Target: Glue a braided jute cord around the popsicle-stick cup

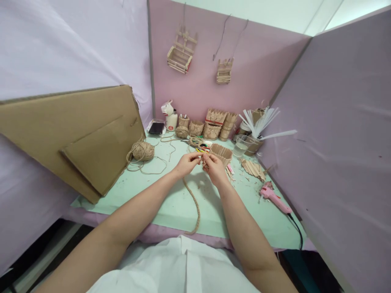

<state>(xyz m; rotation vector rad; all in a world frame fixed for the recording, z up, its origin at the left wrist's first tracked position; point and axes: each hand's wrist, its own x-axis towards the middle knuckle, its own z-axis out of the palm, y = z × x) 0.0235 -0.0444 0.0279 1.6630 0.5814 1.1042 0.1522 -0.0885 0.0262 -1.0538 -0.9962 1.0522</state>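
Observation:
Above the middle of the table my left hand (188,163) is closed in a pinch, its fingertips meeting those of my right hand (214,167), also pinched. Whatever small thing lies between the fingertips is too small to make out. A braided twine cord (195,203) runs from beneath my left wrist down to the table's front edge; whether its far end reaches my fingers is hidden. Just behind my right hand stands a small basket of wooden sticks (224,152). Several coloured tool handles (201,150) show just beyond my fingertips.
A twine ball (143,151) and leaning cardboard (100,142) are on the left. At right lie loose wooden sticks (252,169) and a pink glue gun (275,198), its cord over the edge. A clear plastic cup (240,146) and white glue sticks (259,122) stand behind.

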